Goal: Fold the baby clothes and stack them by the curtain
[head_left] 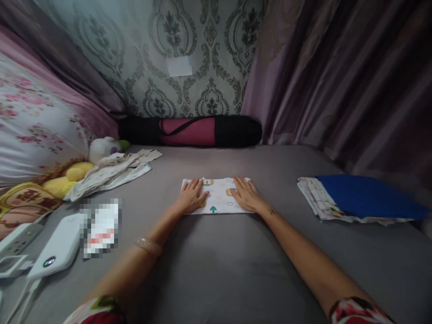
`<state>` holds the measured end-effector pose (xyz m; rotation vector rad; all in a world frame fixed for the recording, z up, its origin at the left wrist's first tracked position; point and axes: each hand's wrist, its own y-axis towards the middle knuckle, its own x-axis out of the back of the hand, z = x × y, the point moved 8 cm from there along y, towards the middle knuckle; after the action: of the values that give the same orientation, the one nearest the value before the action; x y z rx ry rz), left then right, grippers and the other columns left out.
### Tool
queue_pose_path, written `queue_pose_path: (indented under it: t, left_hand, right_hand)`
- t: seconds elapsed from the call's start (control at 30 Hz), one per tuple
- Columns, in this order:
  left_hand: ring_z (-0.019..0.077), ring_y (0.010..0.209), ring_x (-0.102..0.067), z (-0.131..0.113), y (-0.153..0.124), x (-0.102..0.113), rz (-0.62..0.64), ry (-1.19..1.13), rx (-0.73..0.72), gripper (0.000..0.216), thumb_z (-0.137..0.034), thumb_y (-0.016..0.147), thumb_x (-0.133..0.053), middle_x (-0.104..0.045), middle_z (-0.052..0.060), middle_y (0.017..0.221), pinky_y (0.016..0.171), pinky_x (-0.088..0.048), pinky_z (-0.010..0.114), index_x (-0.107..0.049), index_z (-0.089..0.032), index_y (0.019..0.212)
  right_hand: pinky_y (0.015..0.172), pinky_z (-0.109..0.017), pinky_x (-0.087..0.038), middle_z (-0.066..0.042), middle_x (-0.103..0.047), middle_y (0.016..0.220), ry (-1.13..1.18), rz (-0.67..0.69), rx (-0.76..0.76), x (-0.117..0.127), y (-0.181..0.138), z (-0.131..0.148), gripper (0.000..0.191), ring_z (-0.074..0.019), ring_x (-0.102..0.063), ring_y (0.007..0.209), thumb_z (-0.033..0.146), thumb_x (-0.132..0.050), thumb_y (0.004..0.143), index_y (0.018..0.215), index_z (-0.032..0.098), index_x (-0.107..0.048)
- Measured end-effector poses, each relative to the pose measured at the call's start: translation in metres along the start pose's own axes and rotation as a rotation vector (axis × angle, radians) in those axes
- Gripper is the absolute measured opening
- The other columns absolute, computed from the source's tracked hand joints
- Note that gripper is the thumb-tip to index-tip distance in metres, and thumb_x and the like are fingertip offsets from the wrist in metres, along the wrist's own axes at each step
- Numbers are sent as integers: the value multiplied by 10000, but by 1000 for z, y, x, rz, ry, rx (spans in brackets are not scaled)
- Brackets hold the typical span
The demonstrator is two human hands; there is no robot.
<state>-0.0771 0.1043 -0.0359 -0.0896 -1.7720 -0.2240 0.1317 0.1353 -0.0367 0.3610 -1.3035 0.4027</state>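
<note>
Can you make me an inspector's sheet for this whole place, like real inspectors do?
Surface: grey surface, running back to the wall.
Job's things: white patterned cloth, a flat rectangle under both hands.
Clutter: loose pale cloth, yellow plush toy, white device and power strip at left; blue cloth on top of a pile at right. One packet is blurred out.
Grips: left hand and right hand flat on opposite ends of the cloth.
Cables: white cables by the white device.
Surroundings: patterned wall, purple curtain, black-and-red bag, floral pillow.
</note>
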Motion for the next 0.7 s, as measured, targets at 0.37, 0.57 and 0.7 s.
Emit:
queue_pose_path:
  t: [0.37, 0.57, 0.7]
  left_hand:
    - [252, 969, -628, 56, 52, 21, 327, -179, 117, 316, -303, 766, -524, -712, 84, 992, 881, -458, 355, -681, -175, 1009]
    - [190, 834, -635, 61, 66, 11, 435, -282, 129, 375, -300, 658, -582, -712, 61, 948, 685, -476, 223, -673, -143, 986]
    - [190, 786, -620, 62, 67, 14, 466, -312, 146, 367, -354, 617, -618, -702, 39, 848, 649, -462, 230, -679, -144, 912]
  right_hand:
    - [959, -337, -384, -140, -620, 1196, -76, 132, -51, 28, 41, -38, 363, -254, -541, 1151, 236, -389, 942, 1164, 178, -670]
    - [972, -344, -392, -121, -609, 1240, -52, 237, -89, 29, 56, -44, 331, -260, -522, 1181, 236, -537, 869, 1171, 196, -669]
    - [898, -313, -444, -114, -656, 1152, 11, 296, -79, 37, 60, -44, 299, -251, -579, 1096, 235, -612, 809, 1090, 176, -695]
